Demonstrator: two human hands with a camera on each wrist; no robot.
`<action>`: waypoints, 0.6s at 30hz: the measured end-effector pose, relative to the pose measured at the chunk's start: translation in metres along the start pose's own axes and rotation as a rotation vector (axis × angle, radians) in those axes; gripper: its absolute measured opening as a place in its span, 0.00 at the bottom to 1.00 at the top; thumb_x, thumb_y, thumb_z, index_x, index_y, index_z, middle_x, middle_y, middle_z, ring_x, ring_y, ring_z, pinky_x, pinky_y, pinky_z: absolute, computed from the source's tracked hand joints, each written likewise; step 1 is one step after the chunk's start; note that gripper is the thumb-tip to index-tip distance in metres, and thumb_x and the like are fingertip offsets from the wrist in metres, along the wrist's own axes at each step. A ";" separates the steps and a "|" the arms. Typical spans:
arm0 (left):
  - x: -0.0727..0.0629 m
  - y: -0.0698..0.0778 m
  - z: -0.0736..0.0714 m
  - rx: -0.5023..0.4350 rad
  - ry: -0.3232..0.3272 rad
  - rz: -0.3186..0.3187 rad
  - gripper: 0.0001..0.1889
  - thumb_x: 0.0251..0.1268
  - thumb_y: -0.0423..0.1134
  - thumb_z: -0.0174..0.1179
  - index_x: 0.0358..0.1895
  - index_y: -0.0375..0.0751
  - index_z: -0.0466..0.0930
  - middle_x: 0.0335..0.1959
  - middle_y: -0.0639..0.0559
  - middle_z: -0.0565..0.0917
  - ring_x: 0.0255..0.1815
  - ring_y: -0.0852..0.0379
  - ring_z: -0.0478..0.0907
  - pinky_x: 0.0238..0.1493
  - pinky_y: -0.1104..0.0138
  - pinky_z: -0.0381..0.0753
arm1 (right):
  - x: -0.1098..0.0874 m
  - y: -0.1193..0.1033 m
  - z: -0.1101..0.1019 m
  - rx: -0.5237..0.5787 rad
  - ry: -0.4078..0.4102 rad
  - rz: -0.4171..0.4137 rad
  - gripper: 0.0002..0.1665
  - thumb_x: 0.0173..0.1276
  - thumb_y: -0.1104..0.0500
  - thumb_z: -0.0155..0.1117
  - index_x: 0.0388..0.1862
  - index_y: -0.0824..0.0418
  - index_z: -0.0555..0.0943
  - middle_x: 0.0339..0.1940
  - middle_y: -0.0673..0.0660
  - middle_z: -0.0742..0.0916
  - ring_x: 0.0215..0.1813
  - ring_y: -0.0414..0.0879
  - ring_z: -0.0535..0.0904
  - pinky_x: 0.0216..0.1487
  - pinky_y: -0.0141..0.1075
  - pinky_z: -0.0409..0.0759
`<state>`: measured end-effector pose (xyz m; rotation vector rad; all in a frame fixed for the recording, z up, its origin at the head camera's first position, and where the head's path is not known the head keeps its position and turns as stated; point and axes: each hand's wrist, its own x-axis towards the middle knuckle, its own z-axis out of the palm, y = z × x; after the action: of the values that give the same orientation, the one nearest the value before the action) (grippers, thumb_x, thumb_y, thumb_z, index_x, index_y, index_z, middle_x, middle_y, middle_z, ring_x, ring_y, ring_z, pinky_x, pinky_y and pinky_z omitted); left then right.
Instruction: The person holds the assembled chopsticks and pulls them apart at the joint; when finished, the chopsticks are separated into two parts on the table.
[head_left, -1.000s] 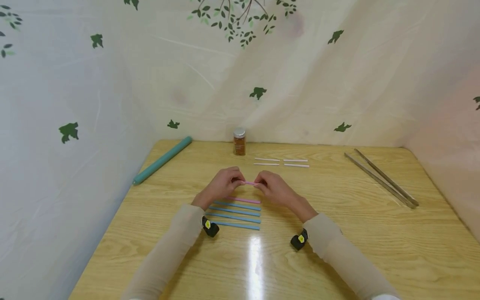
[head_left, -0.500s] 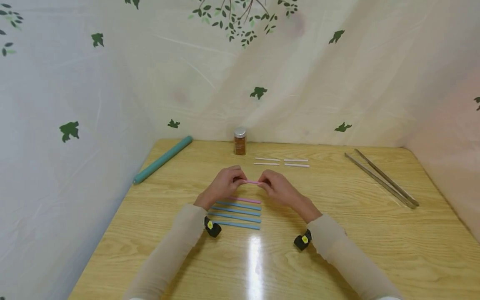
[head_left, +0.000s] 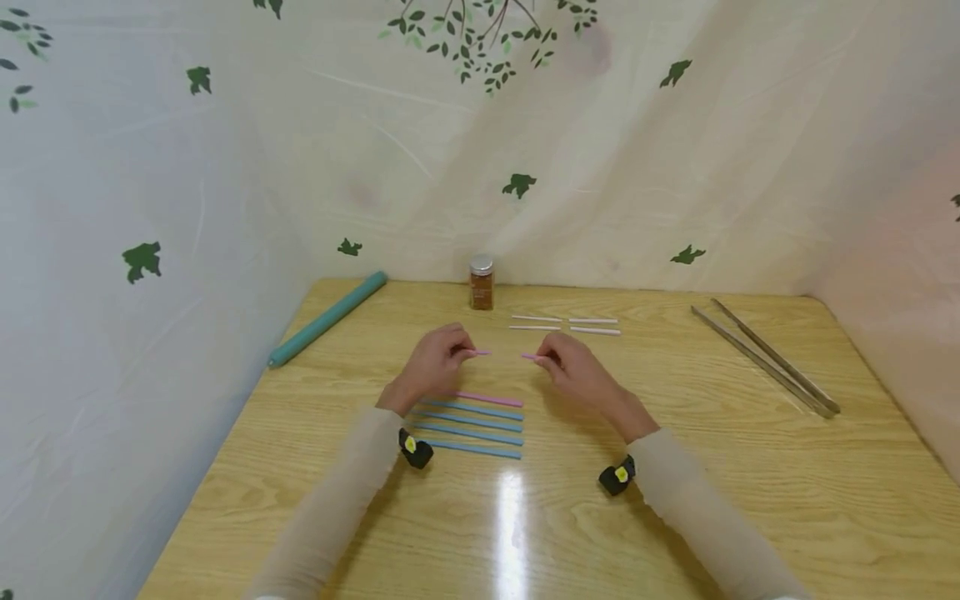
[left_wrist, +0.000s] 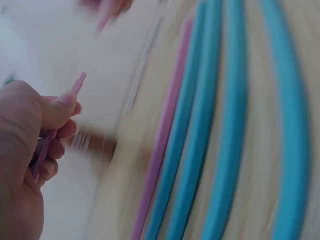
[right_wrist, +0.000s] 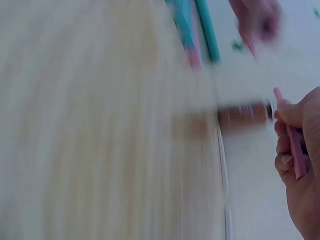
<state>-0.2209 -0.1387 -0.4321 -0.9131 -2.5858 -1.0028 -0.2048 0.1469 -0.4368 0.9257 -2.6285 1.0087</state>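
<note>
Head view: a person's left hand pinches one short, thin pink stick piece between thumb and curled fingers, its tip poking out to the right. Facing it, the right hand grips a second short pink stick piece, tip pointing left. The two tips stand apart, a gap between them, above a pale wood-grain table; both wrist views show each piece running back into the palm. Beige sleeves cover the forearms.

Nearer the person, a longer, thin pink stick lies crosswise on the table, with four slender blue sticks in rows below it. Beyond the hands, four short pale-pink sticks lie in two pairs. Behind stands an upright glass jar with reddish-brown contents and silver lid. A teal cylinder slants at far left; long metal tongs lie at right.
</note>
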 end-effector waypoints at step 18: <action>-0.016 -0.031 -0.028 0.051 0.000 -0.142 0.05 0.66 0.34 0.60 0.35 0.36 0.83 0.28 0.49 0.77 0.27 0.58 0.67 0.30 0.67 0.68 | -0.037 0.053 -0.044 -0.024 0.179 0.053 0.03 0.64 0.65 0.65 0.37 0.62 0.83 0.30 0.53 0.82 0.29 0.39 0.70 0.30 0.29 0.71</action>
<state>-0.2280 -0.1824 -0.4343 -0.7254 -2.6945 -0.9664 -0.2103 0.2243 -0.4461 0.7275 -2.5218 1.0195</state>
